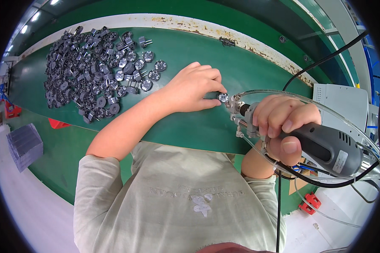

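The left hand (194,88) rests on the green worktop (190,126) with its fingertips pinched on a small round metal part (223,98), pressing it down at about the middle of the surface. The right hand (283,126) is clenched around the grey body of a handheld power screwdriver (325,147), its grip closed fully on the tool. The metal nose of the tool (236,107) points left and touches the small part between the left fingertips. Clear tubing (304,99) arcs from the nose over the right hand, and black cables (325,59) run off to the far right. To the far left on the worktop lies a broad heap of similar dark round parts (88,71), well apart from the hands, with a few loose ones at its right edge. A light grey box (337,101) stands at the right beyond the tool. A red clip-like object (310,202) lies on the floor at the near right.
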A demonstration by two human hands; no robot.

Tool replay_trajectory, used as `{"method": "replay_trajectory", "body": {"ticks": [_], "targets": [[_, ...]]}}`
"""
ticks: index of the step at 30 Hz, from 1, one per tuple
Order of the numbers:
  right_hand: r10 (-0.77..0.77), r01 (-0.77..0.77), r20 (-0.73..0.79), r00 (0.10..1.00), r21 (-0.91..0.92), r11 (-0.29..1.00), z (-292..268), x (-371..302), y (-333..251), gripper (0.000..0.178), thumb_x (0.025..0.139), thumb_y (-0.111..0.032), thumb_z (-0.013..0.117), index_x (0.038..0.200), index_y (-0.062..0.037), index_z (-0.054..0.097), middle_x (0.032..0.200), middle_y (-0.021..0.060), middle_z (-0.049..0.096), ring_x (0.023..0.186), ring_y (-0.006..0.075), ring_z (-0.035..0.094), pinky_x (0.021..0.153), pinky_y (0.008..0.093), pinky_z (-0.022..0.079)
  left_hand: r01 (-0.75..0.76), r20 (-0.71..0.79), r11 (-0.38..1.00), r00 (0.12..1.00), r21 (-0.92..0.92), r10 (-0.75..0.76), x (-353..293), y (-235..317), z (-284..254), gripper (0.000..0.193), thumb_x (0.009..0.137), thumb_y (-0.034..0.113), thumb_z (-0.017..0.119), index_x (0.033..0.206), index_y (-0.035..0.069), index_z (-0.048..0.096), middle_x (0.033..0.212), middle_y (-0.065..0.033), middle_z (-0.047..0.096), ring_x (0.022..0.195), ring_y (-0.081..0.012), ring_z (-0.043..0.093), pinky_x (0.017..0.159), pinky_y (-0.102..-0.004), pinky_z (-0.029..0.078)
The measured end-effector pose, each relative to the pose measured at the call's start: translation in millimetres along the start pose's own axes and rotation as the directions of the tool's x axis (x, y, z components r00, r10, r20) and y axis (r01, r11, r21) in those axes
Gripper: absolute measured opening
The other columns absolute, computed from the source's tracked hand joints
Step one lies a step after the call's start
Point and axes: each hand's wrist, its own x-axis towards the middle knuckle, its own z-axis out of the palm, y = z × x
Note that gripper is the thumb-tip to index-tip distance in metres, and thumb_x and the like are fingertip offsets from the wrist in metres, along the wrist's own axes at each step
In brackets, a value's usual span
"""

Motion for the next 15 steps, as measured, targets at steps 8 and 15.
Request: {"method": "replay_trajectory", "body": {"ticks": [8, 15], "targets": [[-0.008, 0.013, 0.055, 0.998, -0.094, 0.995, -2.0, 1.6, -0.1, 0.029, 0.093, -0.029, 0.068, 0.098, -0.0085, 0.048, 0.068, 0.0035, 0.055, 0.051, 0.0165, 0.055, 0.051, 0.0351, 0.051, -0.004, -0.004, 1.000, 1.000, -0.005, 0.004, 0.2, -0.2, 0.1, 0.027, 0.079, 0.026, 0.081, 0.104, 0.016, 0.076, 0.093, 0.0019, 0.059, 0.093, -0.0188, 0.058, 0.081, -0.0349, 0.040], [0.010, -0.003, 0.079, 0.997, -0.091, 0.996, -3.3, 4.1, 0.0, 0.029, 0.093, -0.030, 0.067, 0.098, -0.0087, 0.048, 0.068, 0.0032, 0.055, 0.051, 0.0165, 0.055, 0.051, 0.0352, 0.051, -0.003, -0.008, 1.000, 1.000, 0.005, 0.003, -1.2, 0.0, 0.5, 0.028, 0.079, 0.026, 0.081, 0.105, 0.016, 0.076, 0.093, 0.0018, 0.060, 0.093, -0.0187, 0.058, 0.081, -0.0348, 0.040]]}}
